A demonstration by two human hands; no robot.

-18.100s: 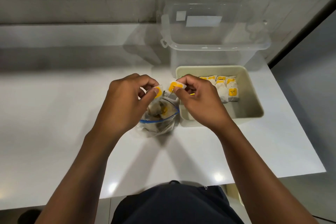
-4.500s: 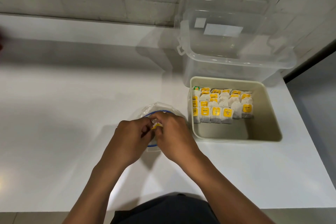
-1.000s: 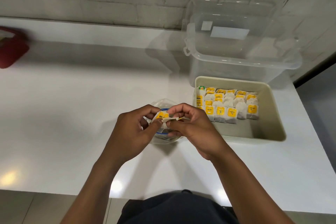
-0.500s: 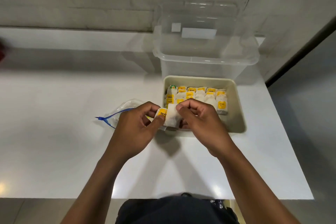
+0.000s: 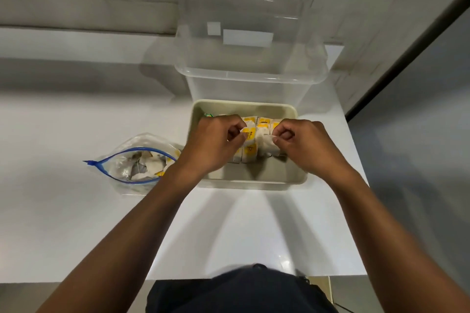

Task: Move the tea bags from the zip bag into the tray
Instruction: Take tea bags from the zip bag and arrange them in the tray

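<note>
Hovering over the one beige rectangular plastic tray point(image 5: 290, 180), two hands work: the left hand point(image 5: 213, 145) pinches a yellow-labelled white paper tea bag point(image 5: 248, 132), the right hand point(image 5: 302, 146) pinches a plain white tea bag point(image 5: 265, 143). Rows of bags fill the tray's far half, too overlapped to count; its near strip lies bare. One clear blue-zippered zip bag point(image 5: 137, 164) lies open left of the tray.

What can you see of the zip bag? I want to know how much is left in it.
The zip bag is a clear, crinkled plastic pouch with a blue zip strip. It lies on the white table to the left of the beige tray, its mouth gaping open. Several tea bags, white with yellow tags, remain jumbled inside; a count is not possible. Neither hand grips it, though the left forearm passes over its right edge.
</note>
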